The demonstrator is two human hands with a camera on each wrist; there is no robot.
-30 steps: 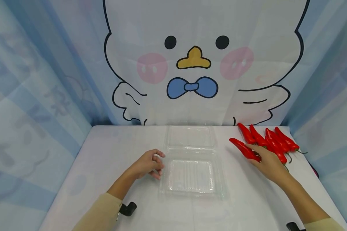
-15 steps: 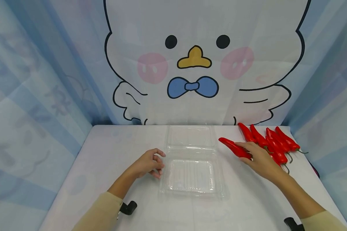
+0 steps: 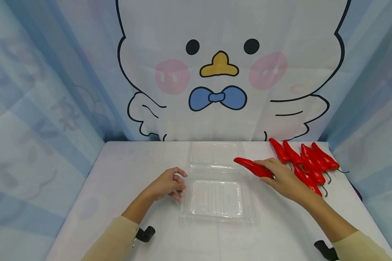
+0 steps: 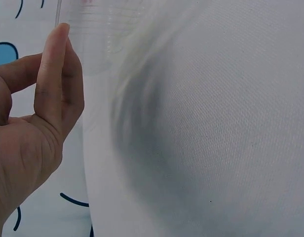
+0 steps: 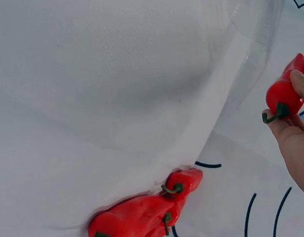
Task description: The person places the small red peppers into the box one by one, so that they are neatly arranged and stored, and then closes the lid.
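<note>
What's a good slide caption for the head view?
Right hand holding a red pepper near an open clear box, left hand by its left edge, more peppers lying farther right.

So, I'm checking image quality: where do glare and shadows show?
Head view: white glints on the clear box, a faint shadow on the table near the right arm; left wrist view: a broad, soft shadow; right wrist view: another soft one.

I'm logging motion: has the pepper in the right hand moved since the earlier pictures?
Yes: the red pepper in the right hand has moved left in the head view, toward the clear container, which stayed put.
</note>
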